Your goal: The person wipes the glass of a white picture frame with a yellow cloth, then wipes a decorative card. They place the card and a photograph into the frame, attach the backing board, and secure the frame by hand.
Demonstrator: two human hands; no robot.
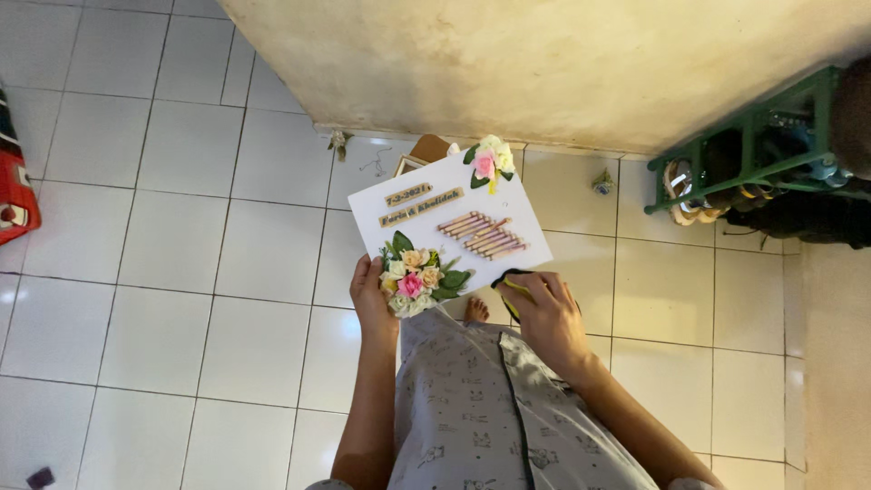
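I am standing and holding a white decorated board (pixel 454 195) out in front of me. It carries a bunch of paper flowers (pixel 415 275) at its near left corner, a pink and white flower (pixel 490 161) at the far corner, a row of rolled paper tubes (pixel 484 235) and two tan strips. My left hand (pixel 372 298) grips the board's near left edge, beside the flower bunch. My right hand (pixel 547 313) holds a small dark and yellow object (pixel 512 283) against the board's near right edge.
White floor tiles (pixel 181 245) lie below. A beige wall (pixel 544 63) rises ahead. A green metal rack (pixel 753 145) with shoes stands at the right. A red object (pixel 14 191) sits at the left edge. A brown box (pixel 426 148) lies behind the board.
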